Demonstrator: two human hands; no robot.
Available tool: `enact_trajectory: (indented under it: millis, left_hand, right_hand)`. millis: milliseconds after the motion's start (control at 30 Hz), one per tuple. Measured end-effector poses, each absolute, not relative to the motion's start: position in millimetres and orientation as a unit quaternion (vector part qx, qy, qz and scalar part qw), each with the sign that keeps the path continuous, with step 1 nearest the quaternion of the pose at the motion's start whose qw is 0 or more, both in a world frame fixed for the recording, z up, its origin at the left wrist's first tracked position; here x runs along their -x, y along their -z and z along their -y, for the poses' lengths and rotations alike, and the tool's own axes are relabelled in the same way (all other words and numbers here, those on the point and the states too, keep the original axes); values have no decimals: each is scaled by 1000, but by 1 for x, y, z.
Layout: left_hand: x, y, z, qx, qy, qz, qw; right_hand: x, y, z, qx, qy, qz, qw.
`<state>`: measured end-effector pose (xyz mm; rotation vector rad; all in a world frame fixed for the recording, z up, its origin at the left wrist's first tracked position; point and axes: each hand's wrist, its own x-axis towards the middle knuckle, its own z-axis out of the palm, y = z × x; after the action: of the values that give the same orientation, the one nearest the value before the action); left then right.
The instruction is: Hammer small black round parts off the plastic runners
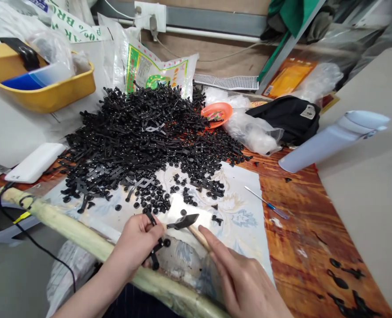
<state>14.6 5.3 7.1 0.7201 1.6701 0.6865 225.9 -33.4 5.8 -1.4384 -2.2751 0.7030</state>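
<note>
My left hand [139,240] pinches a black plastic part [156,249] with several round-ended arms, near the table's front edge. In my right hand [237,269] is the wooden handle of a small hammer [185,221]; its dark head lies over a white block [179,207], just right of my left fingertips. Behind my hands rises a large pile of black plastic parts [142,128], with loose round black pieces [154,198] spread at its front.
A screwdriver [270,206] lies right of the pile, near a pale blue bottle [328,143]. An orange dish [218,112] touches the pile. At left are a white power bank [35,163] and a yellow bin [50,95]. More black parts [338,279] lie at front right.
</note>
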Motion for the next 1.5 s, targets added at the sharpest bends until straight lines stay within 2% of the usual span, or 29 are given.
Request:
enact_trajectory:
  millis: [67, 200, 400, 467, 600, 700, 867, 967, 1033, 1100, 1133, 1200, 1500]
  left_hand:
    - [-14, -7, -6, -316, -289, -708, 562]
    - [-13, -8, -8, -317, -293, -706, 561]
    - [-10, -7, -9, -258, -297, -696, 601]
    - [-9, -5, -7, -251, -304, -694, 603]
    - [-10, -4, -5, -249, -319, -700, 588]
    - [-12, -6, -4, -233, -328, -708, 581]
    - [-12, -6, -5, -217, -337, -710, 578]
    - [-11, -5, -7, -222, -331, -709, 582]
    - [-11, -5, -7, -216, -332, -715, 576]
    - [-12, -5, -7, -207, -334, -725, 566]
    - [-12, -5, -7, -206, -335, -728, 561]
    - [-12, -4, -6, -209, -334, -729, 559]
    - [-8, -4, -6, -180, -322, -716, 592]
  right_hand:
    - [-229, -8, 33, 506, -255, 803, 182]
    - [-238, -16, 35, 519, -212, 783, 269]
    - [-225, -12, 25, 547, -274, 747, 260]
    - [-226, -8, 17, 598, -249, 716, 260]
    - [-255, 5, -2, 742, -62, 645, 171]
    - [-280, 21, -12, 787, 36, 608, 101]
    - [-286, 34, -16, 813, 61, 579, 17]
    - [-270, 25, -13, 788, 80, 607, 60]
    - [-250, 16, -8, 735, 30, 658, 160]
    - [-224, 9, -4, 644, -125, 704, 272]
    - [-209, 7, -2, 614, -227, 699, 287]
    - [-183, 7, 0, 585, -330, 677, 300]
    - [-159, 22, -3, 616, -339, 643, 303]
